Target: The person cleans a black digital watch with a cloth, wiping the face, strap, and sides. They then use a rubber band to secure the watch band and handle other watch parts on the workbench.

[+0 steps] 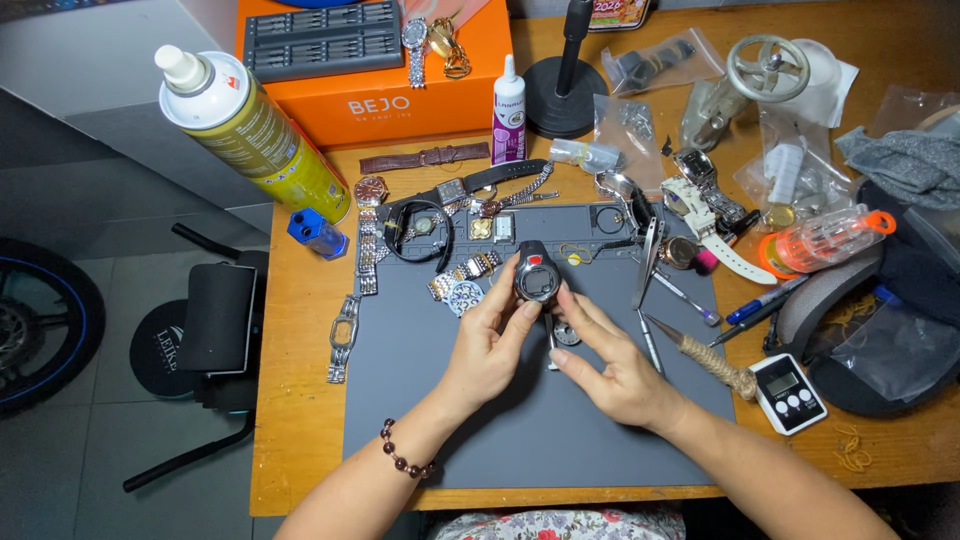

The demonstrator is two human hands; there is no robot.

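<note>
Above a grey mat (450, 420), the left hand (490, 345) grips a dark watch case (537, 278); the right hand (615, 365), fingers loosely extended, touches its lower edge.

Bright even overhead light, soft shadows, sharp centre, slight wide-angle bending at edges.

At frame centre we see a dark plastic watch case (537, 279) with a glossy face, above a matt grey rubbery mat (480, 420). The table (295, 400) is bare, grainy wood. At upper left, the spray can (250, 130) looks like glossy metal; the orange box (400, 95) looks like smooth card.
</note>
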